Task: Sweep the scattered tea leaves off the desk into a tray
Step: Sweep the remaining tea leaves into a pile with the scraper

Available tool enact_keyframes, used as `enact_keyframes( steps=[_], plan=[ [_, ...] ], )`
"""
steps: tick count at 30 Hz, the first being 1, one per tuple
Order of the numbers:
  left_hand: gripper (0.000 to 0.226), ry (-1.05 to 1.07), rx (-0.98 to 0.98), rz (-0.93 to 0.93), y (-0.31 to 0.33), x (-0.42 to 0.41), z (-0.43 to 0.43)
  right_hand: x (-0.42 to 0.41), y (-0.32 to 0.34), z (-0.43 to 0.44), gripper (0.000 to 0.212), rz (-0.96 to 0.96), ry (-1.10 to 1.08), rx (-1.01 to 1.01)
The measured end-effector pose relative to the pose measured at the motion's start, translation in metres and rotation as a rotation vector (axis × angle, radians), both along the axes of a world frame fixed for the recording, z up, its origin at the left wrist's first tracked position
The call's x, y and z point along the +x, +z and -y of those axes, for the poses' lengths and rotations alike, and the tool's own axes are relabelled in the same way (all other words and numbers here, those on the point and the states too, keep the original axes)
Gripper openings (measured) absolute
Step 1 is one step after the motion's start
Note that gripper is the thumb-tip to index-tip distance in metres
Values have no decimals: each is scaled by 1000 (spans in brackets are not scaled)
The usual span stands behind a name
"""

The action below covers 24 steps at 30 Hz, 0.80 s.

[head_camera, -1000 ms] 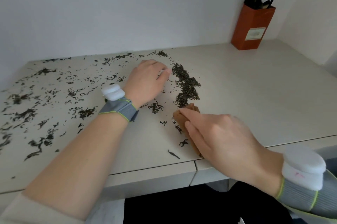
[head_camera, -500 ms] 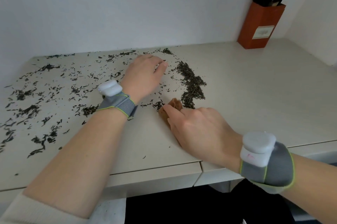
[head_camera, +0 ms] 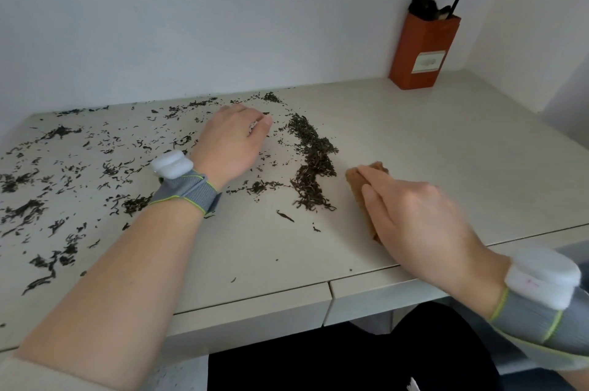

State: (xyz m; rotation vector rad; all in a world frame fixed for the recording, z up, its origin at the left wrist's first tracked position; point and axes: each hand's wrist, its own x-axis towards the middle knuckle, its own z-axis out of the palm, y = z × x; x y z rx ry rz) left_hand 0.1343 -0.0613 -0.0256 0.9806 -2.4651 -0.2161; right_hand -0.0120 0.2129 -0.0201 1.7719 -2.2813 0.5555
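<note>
A pale counter [head_camera: 446, 142] is meeting a white wall [head_camera: 223, 24], an orange box [head_camera: 422, 49] standing at upper right. Tea leaves [head_camera: 314, 161] are lying scattered across the left half and heaped in a centre ridge running far to near. The left hand [head_camera: 232, 145] is resting loosely curled, holding nothing, left of the ridge. The right hand [head_camera: 414, 218] is gripping a brown tray [head_camera: 357, 180] just right of it, its long axis angling toward the near edge.

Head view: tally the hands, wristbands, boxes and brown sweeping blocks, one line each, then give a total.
Hands: 2, left hand and right hand
Wristbands: 2, left wristband and right wristband
Orange box: 1
Brown block: 1
Total: 6
</note>
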Motion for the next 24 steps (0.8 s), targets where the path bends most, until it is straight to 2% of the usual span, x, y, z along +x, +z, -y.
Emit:
enact_keyframes(
  steps=[4,8,13,18,24],
  plan=[
    [48,5,11,7,1,0,-1,24,-12,-18,13,-137,-140,68],
    [47,9,19,0,3,0,-2,54,-18,-3,9,-208,-183,119],
    [46,22,16,1,5,2,0,73,-16,29,20,-213,-100,193],
    [47,26,24,2,6,2,1,81,-16,59,25,-152,-46,149],
    [47,9,11,1,5,3,-1,72,-15,60,9,-72,-16,97]
  ],
)
